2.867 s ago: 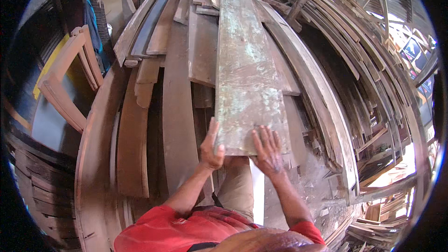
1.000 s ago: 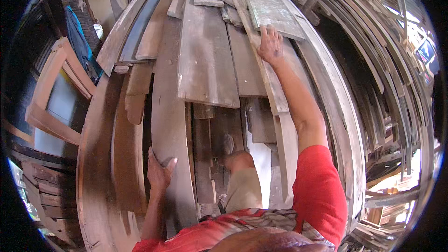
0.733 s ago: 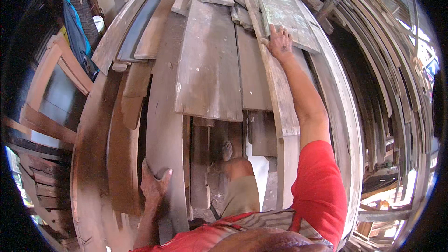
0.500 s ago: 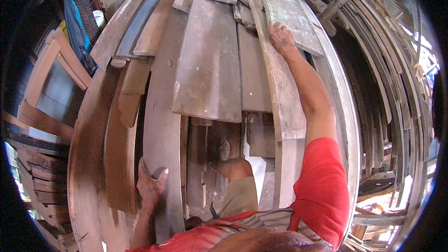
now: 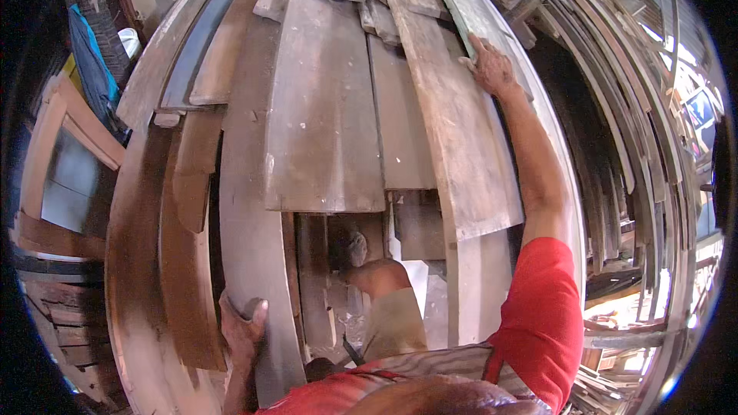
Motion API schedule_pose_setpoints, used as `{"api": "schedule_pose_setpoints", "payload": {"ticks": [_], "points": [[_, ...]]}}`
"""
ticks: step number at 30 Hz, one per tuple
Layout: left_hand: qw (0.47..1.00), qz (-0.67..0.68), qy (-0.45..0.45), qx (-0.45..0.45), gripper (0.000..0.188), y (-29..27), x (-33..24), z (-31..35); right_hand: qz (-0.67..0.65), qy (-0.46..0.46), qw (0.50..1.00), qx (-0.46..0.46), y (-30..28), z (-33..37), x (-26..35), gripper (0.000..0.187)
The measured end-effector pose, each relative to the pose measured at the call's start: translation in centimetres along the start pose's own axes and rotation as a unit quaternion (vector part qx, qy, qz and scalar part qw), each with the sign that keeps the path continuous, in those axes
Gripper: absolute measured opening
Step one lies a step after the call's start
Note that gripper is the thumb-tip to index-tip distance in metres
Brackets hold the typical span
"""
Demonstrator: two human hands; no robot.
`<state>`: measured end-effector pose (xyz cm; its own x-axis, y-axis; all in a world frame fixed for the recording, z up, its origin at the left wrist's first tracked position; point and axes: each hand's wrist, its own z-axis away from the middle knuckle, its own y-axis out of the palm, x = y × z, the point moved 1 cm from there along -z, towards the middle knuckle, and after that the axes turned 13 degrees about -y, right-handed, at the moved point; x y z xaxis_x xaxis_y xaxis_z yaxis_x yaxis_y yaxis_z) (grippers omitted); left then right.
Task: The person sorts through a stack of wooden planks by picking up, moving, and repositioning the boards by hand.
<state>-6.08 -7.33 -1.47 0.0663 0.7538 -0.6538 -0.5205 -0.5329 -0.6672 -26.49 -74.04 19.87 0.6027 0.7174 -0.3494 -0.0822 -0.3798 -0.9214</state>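
My right hand (image 5: pixel 492 69) grips the left edge of a greenish-grey plank (image 5: pixel 466 1) at the far right of a stack of boards. That plank is tilted, its left edge raised. My left hand (image 5: pixel 243 330) is closed round the left side of a long grey-brown plank (image 5: pixel 252 253), thumb over its face; some fingers are hidden. Between my hands lie a wide, worn board (image 5: pixel 327 115) with pale streaks and a long rough board (image 5: pixel 453 131) just left of my right forearm.
A blue-painted board (image 5: pixel 206 46) and a brown board (image 5: pixel 184 277) lie at the left. A framed panel (image 5: pixel 38 154) leans farther left. Several long timbers (image 5: pixel 615 107) are stacked along the right. Under the wide board's near end is a gap where my bent leg (image 5: pixel 392 307) shows.
The greenish-grey plank has tipped up and shifted right under my right hand, uncovering boards beneath it. My left hand keeps its hold on the long plank. The view has shifted slightly.
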Motion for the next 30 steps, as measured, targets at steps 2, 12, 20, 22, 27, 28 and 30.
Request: {"api": "schedule_pose_setpoints", "payload": {"ticks": [2, 12, 20, 22, 27, 28, 30], "points": [[1.0, -0.022, -0.01, 0.009, 0.09, 0.3, -0.2, 0.2, -0.03, 0.024, 0.999, -0.031, 2.6, 1.0, 0.6, 0.07], [0.996, 0.082, -0.042, 0.004, 0.088, 0.5, -1.2, 0.6, -0.005, -0.002, 1.0, -0.006, 2.7, 1.1, -4.5, 0.063], [0.99, -0.098, -0.042, -0.093, 0.08, 1.6, -1.0, 0.5, -0.087, 0.138, 0.986, -0.024, 4.5, 3.9, -10.1, 0.068], [0.995, -0.064, -0.044, -0.07, 0.081, 0.7, -1.9, 0.4, -0.107, 0.131, 0.985, -0.023, 8.3, 1.9, -9.7, 0.066], [0.989, -0.075, -0.128, 0.012, 0.076, 0.3, -4.4, 0.9, -0.076, 0.074, 0.987, -0.117, 13.9, 4.1, -16.0, 0.055], [0.988, -0.069, -0.139, -0.013, 0.076, -0.1, -4.9, 1.0, -0.026, 0.037, 0.993, -0.109, 14.6, 4.7, -17.2, 0.055], [0.987, -0.1, -0.128, 0.012, 0.078, 0.0, -5.6, 0.8, 0.026, 0.037, 0.988, -0.147, 16.8, 5.2, -19.9, 0.057]]}}
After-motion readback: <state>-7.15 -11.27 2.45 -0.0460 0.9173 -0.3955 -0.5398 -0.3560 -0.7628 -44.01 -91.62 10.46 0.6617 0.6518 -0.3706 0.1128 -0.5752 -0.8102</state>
